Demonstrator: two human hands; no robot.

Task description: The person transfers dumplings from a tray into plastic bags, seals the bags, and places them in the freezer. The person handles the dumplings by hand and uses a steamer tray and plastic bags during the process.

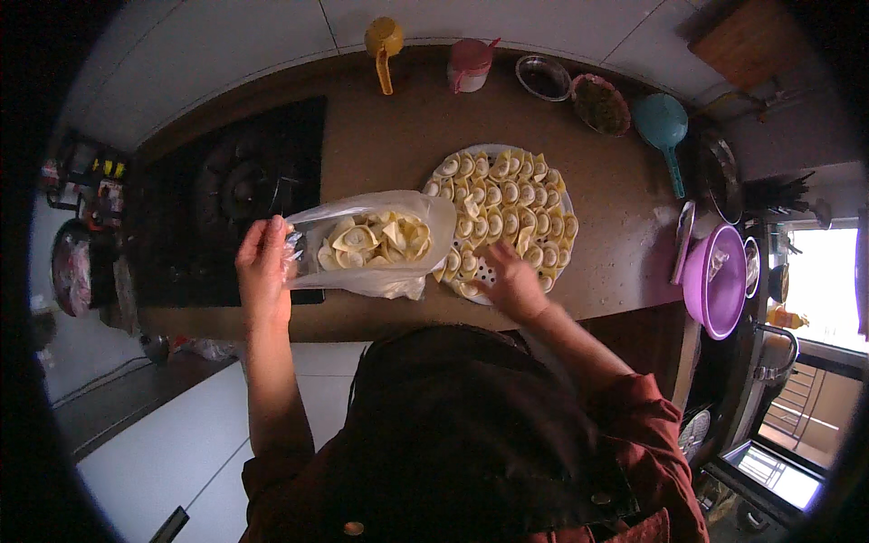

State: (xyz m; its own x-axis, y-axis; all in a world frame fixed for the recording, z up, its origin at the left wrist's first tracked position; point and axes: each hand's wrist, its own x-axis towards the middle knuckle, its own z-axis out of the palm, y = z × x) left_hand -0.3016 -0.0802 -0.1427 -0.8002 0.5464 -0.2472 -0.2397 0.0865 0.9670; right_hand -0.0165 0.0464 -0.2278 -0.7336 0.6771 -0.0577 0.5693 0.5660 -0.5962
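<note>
My left hand [266,261] grips the gathered end of a clear plastic bag [442,227] lying sideways above the counter. Inside the bag is a heap of folded wontons [373,241]. The bag's wide mouth faces right and overlaps the left edge of a round white perforated tray [486,273]. Rows of filled wontons [510,194] cover most of this tray. Over its near part, beside a bare patch of holes, is my right hand [512,282], fingers pointing down to the wontons. Motion blur hides whether those fingers pinch one.
A black gas hob [231,197] lies left on the brown counter [380,142]. Along the wall stand a yellow ladle [384,47], a pink-lidded jar [470,66], a steel bowl [543,78], a bowl of filling [601,105] and a blue ladle [662,125]. A purple basin [714,282] sits right.
</note>
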